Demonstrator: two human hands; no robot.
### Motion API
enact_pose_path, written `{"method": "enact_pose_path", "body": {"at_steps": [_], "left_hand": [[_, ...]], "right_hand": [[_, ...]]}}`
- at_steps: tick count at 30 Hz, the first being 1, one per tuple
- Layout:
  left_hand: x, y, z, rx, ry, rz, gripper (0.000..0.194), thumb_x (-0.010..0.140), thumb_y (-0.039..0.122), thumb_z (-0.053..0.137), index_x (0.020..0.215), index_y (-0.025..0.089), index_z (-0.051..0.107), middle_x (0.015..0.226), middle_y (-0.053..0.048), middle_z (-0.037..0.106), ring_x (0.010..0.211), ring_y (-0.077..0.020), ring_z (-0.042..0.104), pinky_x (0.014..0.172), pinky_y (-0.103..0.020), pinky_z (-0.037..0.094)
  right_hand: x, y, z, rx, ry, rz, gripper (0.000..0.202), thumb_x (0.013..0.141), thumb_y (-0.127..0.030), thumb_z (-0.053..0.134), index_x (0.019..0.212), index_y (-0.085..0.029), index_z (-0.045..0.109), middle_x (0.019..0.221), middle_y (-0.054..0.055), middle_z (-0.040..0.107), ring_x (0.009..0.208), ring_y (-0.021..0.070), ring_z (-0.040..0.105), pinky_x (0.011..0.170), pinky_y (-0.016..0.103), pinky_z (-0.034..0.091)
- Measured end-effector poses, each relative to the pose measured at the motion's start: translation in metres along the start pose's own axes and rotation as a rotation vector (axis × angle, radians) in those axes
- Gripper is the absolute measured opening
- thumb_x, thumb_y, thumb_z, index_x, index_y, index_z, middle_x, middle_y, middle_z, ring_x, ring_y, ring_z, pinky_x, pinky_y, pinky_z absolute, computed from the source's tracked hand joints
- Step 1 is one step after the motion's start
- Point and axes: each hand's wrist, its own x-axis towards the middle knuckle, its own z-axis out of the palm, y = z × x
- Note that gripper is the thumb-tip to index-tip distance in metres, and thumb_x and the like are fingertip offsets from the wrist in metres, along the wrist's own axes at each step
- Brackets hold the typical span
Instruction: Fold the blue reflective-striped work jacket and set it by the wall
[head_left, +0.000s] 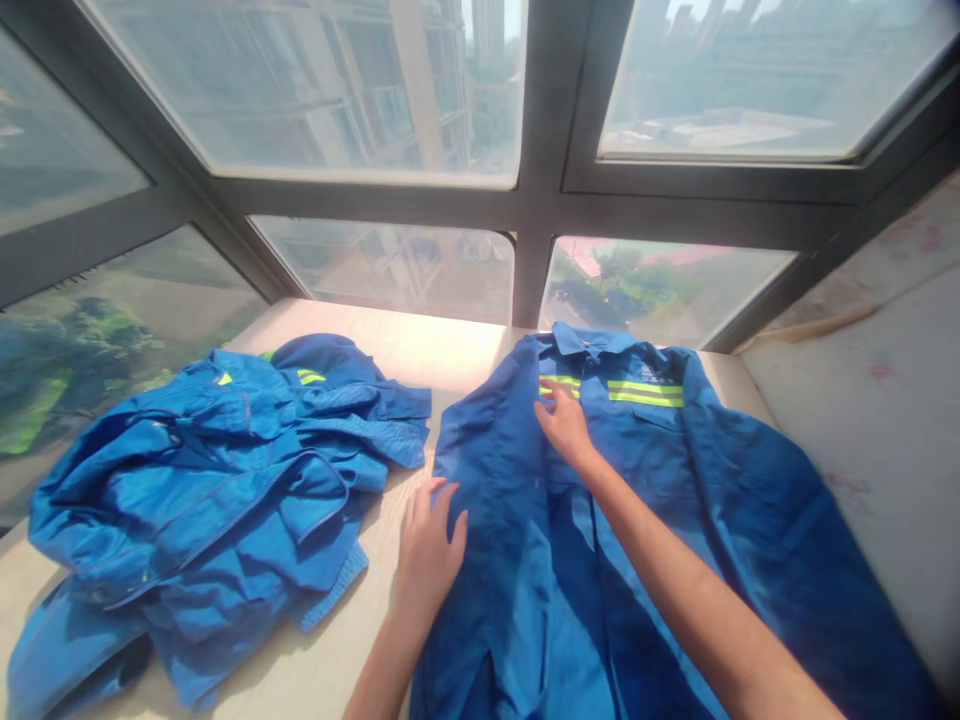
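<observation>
A blue work jacket [645, 470] with yellow-green reflective strips lies spread front side up, its collar toward the window. My right hand [564, 420] rests on its chest near the left-hand strip, fingers apart, holding nothing. At the edge of the sleeve on the left lies my left hand [431, 540], its fingers spread and the thumb side over the blue cloth. A second blue garment [217, 480] sits crumpled at the left, apart from both hands, with small yellow-green patches showing near its top.
Both garments lie on a pale wooden surface [390, 340]. Large windows with grey frames [532, 200] stand behind it. A pale patterned wall [870, 400] borders the right side.
</observation>
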Motion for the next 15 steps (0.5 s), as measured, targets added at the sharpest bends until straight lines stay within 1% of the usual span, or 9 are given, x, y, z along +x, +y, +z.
{"method": "enact_pose_path", "body": {"at_steps": [2, 4, 5, 7, 9, 11, 13, 15], "left_hand": [[-0.053, 0.013, -0.009, -0.042, -0.076, 0.1, 0.027, 0.094, 0.025, 0.054, 0.119, 0.023, 0.064, 0.121, -0.01, 0.064, 0.111, -0.0253, 0.063, 0.094, -0.043, 0.056], [-0.099, 0.024, -0.018, -0.048, -0.137, 0.183, 0.025, 0.094, 0.024, 0.055, 0.117, 0.024, 0.065, 0.117, -0.009, 0.066, 0.106, -0.0238, 0.065, 0.09, -0.04, 0.058], [-0.118, 0.028, -0.021, -0.036, -0.155, 0.225, 0.025, 0.093, 0.024, 0.056, 0.115, 0.024, 0.066, 0.115, -0.008, 0.068, 0.105, -0.0237, 0.066, 0.09, -0.04, 0.058], [-0.149, 0.033, -0.028, 0.005, -0.168, 0.32, 0.027, 0.091, 0.023, 0.058, 0.116, 0.025, 0.066, 0.114, -0.008, 0.069, 0.103, -0.0243, 0.067, 0.094, -0.044, 0.057], [-0.172, 0.035, -0.035, 0.052, -0.161, 0.398, 0.034, 0.09, 0.023, 0.059, 0.124, 0.025, 0.064, 0.119, -0.008, 0.069, 0.108, -0.0258, 0.066, 0.1, -0.047, 0.054], [-0.188, 0.033, -0.04, 0.101, -0.129, 0.407, 0.045, 0.089, 0.026, 0.061, 0.134, 0.022, 0.058, 0.129, -0.011, 0.066, 0.118, -0.0283, 0.063, 0.102, -0.047, 0.053], [-0.199, 0.027, -0.045, 0.143, -0.093, 0.373, 0.05, 0.09, 0.03, 0.062, 0.138, 0.019, 0.056, 0.138, -0.014, 0.061, 0.125, -0.0302, 0.059, 0.101, -0.046, 0.054], [-0.205, 0.019, -0.047, 0.163, -0.096, 0.386, 0.05, 0.09, 0.033, 0.063, 0.138, 0.018, 0.056, 0.139, -0.014, 0.06, 0.127, -0.0307, 0.058, 0.099, -0.045, 0.055]], "right_hand": [[-0.062, -0.005, -0.005, 0.083, -0.084, 0.002, 0.032, 0.097, -0.026, 0.05, 0.124, -0.016, 0.063, 0.124, 0.014, 0.065, 0.1, 0.0206, 0.065, 0.084, 0.036, 0.059], [-0.128, -0.013, -0.012, 0.148, -0.165, -0.014, 0.031, 0.094, -0.02, 0.05, 0.121, -0.019, 0.064, 0.12, 0.011, 0.067, 0.1, 0.0206, 0.066, 0.086, 0.036, 0.059], [-0.16, -0.018, -0.017, 0.156, -0.191, -0.026, 0.031, 0.093, -0.018, 0.049, 0.12, -0.02, 0.064, 0.118, 0.01, 0.068, 0.101, 0.0207, 0.067, 0.088, 0.037, 0.059], [-0.217, -0.031, -0.028, 0.14, -0.232, -0.077, 0.03, 0.094, -0.015, 0.049, 0.119, -0.022, 0.064, 0.116, 0.008, 0.069, 0.108, 0.0215, 0.065, 0.096, 0.039, 0.056], [-0.263, -0.045, -0.041, 0.114, -0.27, -0.122, 0.03, 0.094, -0.014, 0.048, 0.12, -0.022, 0.063, 0.117, 0.008, 0.069, 0.111, 0.0212, 0.063, 0.098, 0.038, 0.054], [-0.298, -0.061, -0.05, 0.075, -0.31, -0.172, 0.031, 0.095, -0.015, 0.05, 0.122, -0.023, 0.061, 0.12, 0.009, 0.068, 0.112, 0.0217, 0.062, 0.098, 0.038, 0.054], [-0.323, -0.073, -0.053, 0.013, -0.341, -0.221, 0.035, 0.092, -0.018, 0.056, 0.127, -0.022, 0.059, 0.125, 0.01, 0.066, 0.114, 0.0242, 0.061, 0.099, 0.039, 0.053], [-0.34, -0.082, -0.049, -0.072, -0.345, -0.252, 0.045, 0.088, -0.019, 0.061, 0.133, -0.021, 0.056, 0.131, 0.011, 0.063, 0.117, 0.0273, 0.058, 0.1, 0.042, 0.052]]}}
